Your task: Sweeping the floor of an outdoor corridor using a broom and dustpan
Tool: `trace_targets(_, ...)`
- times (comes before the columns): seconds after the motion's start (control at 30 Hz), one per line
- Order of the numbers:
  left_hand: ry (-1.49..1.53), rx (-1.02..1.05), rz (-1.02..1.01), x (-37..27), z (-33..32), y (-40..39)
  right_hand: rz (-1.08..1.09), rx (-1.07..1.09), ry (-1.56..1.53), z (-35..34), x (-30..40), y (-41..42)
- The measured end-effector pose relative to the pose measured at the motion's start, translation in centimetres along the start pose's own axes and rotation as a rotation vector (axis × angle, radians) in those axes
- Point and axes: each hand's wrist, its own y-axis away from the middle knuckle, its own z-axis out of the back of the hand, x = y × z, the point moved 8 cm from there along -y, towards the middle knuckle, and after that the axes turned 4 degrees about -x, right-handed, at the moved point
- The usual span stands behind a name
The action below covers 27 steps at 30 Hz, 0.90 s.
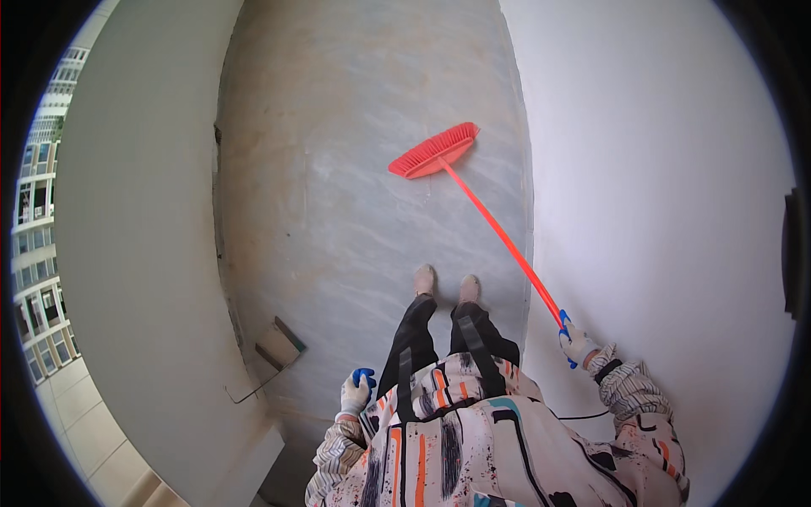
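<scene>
My right hand (pixel 575 342), in a white glove with blue-coated fingers, grips the upper end of a red broom handle (pixel 500 231) beside the right wall. The handle slants forward and left to a red broom head (pixel 437 152). Its bristles point away from me, low over the concrete floor or touching it. My left hand (pixel 357 390), in a matching glove, hangs by my left thigh with its fingers curled, and nothing shows in it. Left of that hand, a dustpan (pixel 277 343) with a thin bent handle rests on the floor near the left wall.
A smooth white wall (pixel 646 190) runs along the right. The low grey wall (pixel 146 222) on the left has a rough, chipped bottom edge, and buildings (pixel 41 266) show beyond it. The concrete floor (pixel 355 234) bears brownish stains. My shoes (pixel 425 280) stand between the walls.
</scene>
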Motion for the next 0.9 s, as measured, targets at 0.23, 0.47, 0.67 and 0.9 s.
trace_targets(0.23,-0.574,-0.035,-0.323,-2.6,0.7,-1.4,0.221,-0.18,-0.357,4.3,12.7,-13.3)
trace_targets(0.47,-0.173,-0.009,-0.26,-10.1,-0.2,-1.3,0.412,-0.415,-0.45,3.9,17.0,-12.6)
trace_targets(0.67,-0.282,0.046,-0.167,-6.0,-2.1,-5.5,0.049,-0.061,-0.735,2.3,6.3,3.4)
trace_targets(0.9,-0.269,0.094,-0.162,-8.6,-2.0,-7.6,-0.383,0.022,-0.699,-1.9,-4.1,10.5)
